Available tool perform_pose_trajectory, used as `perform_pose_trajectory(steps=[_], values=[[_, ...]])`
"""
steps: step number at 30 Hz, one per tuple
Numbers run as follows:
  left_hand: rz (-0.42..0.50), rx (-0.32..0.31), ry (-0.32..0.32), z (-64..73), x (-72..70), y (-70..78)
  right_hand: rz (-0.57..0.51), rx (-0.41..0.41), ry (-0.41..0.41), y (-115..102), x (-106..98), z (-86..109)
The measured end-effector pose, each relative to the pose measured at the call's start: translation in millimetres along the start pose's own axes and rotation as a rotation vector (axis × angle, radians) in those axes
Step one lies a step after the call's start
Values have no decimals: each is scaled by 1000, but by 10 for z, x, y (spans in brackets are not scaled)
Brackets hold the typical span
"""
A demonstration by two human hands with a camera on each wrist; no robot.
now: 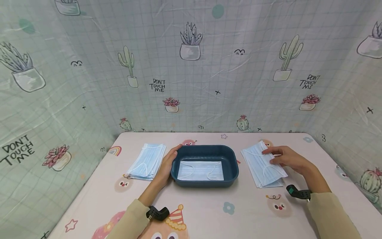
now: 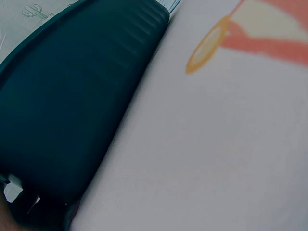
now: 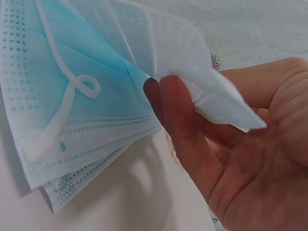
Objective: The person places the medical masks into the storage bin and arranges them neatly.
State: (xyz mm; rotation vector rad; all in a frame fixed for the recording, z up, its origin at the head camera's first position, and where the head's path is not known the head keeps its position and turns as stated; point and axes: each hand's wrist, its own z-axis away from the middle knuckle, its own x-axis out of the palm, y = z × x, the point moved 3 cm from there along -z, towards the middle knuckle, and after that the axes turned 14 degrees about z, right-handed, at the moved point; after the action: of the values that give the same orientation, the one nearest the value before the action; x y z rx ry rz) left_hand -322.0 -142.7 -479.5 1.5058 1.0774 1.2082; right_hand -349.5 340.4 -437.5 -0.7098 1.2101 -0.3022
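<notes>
A dark blue rectangular box (image 1: pixel 204 184) stands at the middle of the table, with one light blue face mask (image 1: pixel 200 170) lying flat inside. My left hand (image 1: pixel 165 166) rests along the box's left side, fingers reaching to the far left corner of its rim. In the left wrist view the box wall (image 2: pixel 82 96) hides most of that hand. On the right, my right hand (image 1: pixel 287 158) pinches the edge of the top mask (image 3: pixel 178 53) between thumb and fingers. That edge is lifted and bent above the pile of masks (image 3: pixel 62 120) under it.
Another pile of face masks (image 1: pixel 147 162) lies left of the box, close to the left forearm. Each wrist wears a small black camera (image 1: pixel 158 213). A patterned cloth wall (image 1: pixel 191 76) rises behind the printed tabletop (image 1: pixel 238 219).
</notes>
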Motion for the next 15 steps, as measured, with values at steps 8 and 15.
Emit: perform_pose_trajectory(steps=[8,15], values=[[0,3,-5,1,-1,-4,-3,-8,16,9,-4,-8],[-6,3,-1,5,3,-4,-10,-1,37,-30,-29,18]])
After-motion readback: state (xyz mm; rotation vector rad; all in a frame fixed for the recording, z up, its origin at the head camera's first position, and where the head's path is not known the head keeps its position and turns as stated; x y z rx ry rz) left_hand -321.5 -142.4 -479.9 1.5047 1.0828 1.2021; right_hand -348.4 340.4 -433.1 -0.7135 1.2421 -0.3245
